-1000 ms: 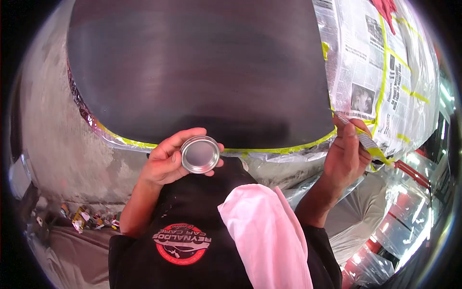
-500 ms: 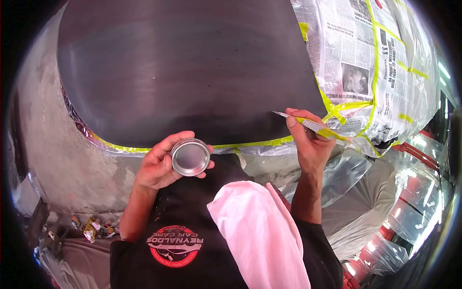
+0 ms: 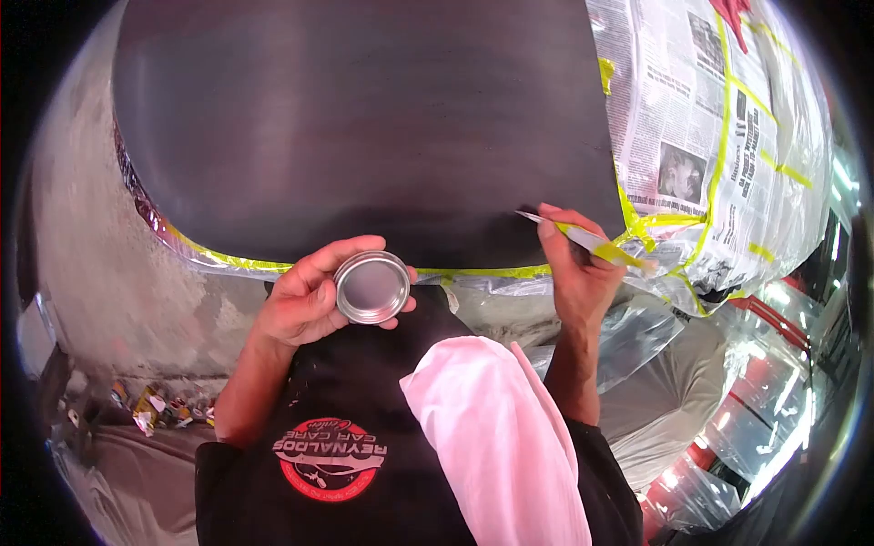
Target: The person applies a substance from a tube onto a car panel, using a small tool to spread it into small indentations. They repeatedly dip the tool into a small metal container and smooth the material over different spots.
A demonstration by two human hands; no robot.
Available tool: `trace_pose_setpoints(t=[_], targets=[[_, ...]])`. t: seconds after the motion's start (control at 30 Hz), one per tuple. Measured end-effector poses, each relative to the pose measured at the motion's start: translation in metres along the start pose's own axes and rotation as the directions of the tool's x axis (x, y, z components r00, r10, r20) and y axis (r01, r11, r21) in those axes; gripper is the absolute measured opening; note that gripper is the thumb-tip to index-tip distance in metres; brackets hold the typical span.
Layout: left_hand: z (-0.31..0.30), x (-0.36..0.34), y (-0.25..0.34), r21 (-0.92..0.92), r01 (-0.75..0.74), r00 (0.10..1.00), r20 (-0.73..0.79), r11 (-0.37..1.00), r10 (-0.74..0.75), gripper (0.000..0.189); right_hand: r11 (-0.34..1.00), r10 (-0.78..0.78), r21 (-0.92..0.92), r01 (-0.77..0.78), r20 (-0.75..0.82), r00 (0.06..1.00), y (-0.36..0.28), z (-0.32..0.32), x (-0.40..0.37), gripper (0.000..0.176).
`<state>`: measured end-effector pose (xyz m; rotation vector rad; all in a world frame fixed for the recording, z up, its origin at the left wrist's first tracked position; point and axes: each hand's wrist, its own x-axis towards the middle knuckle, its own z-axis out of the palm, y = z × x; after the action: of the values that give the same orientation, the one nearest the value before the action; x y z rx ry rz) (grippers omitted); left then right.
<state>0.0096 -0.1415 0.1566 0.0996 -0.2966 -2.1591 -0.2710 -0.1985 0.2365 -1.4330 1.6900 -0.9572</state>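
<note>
A small round metal tin rests in my left hand; my fingers wrap its sides and its open top faces up. Its inside looks greyish. My right hand pinches a slim pointed tool with a silver tip and a yellow and whitish body. That tip points left, over the lower right part of a dark, matte, curved panel. Yellow masking tape runs along the panel's near edge, just beyond both hands.
Newspaper and clear plastic cover the surface on the right, held by yellow tape. A red cloth lies at the top right. Draped sheeting is at the lower right, small litter at the lower left. A pink cloth hangs before my shirt.
The tin and my left hand have shifted slightly right and up. My right hand keeps nearly the same place. The view has shifted a little, showing more of the red cloth.
</note>
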Motion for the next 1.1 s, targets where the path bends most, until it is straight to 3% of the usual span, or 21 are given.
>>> trace_pose_setpoints(t=[0.1,0.17,0.2,0.27,0.4,0.83,0.93,1.0,1.03,1.1], targets=[[0.001,0.003,0.002,-0.021,0.012,1.000,-0.017,1.000,-0.013,0.058,0.998,0.004,0.064,-0.002,-0.033,0.999,-0.025,-0.006,-0.014,0.013],[0.003,0.006,0.001,-0.031,0.025,0.999,-0.028,0.999,-0.025,0.058,0.983,-0.158,0.125,0.134,0.207,0.966,-0.045,-0.011,-0.027,0.018],[0.004,0.008,0.000,-0.026,0.062,0.997,-0.041,0.998,-0.063,0.059,0.983,-0.158,0.123,0.134,0.214,0.964,-0.055,-0.009,-0.029,0.018],[0.006,0.013,0.000,-0.017,0.138,0.989,-0.049,0.990,-0.139,0.060,0.932,-0.329,0.018,0.363,0.461,0.824,-0.071,0.000,-0.032,0.019],[0.005,0.022,-0.004,0.000,0.181,0.983,0.005,0.983,-0.181,0.060,0.929,-0.351,0.024,0.370,0.381,0.856,-0.065,0.027,-0.041,0.019],[0.000,0.025,-0.001,0.019,0.192,0.980,0.055,0.981,-0.193,0.061,0.907,-0.359,-0.075,0.416,0.381,0.852,-0.068,0.041,-0.039,0.022],[0.001,0.025,-0.002,0.008,0.207,0.977,0.053,0.978,-0.207,0.060,0.925,-0.339,-0.037,0.379,0.374,0.863,-0.070,0.033,-0.036,0.020],[0.002,0.024,-0.003,-0.007,0.202,0.979,0.024,0.979,-0.202,0.060,0.974,-0.226,0.062,0.220,0.415,0.881,-0.065,0.024,-0.036,0.018],[0.003,0.023,-0.004,-0.001,0.211,0.977,0.021,0.978,-0.211,0.060,0.974,-0.226,0.069,0.217,0.408,0.885,-0.063,0.024,-0.038,0.018],[0.004,0.022,-0.006,-0.004,0.149,0.988,0.028,0.989,-0.149,0.061,0.909,0.054,0.384,-0.160,0.272,0.961,-0.056,0.026,-0.039,0.018]])
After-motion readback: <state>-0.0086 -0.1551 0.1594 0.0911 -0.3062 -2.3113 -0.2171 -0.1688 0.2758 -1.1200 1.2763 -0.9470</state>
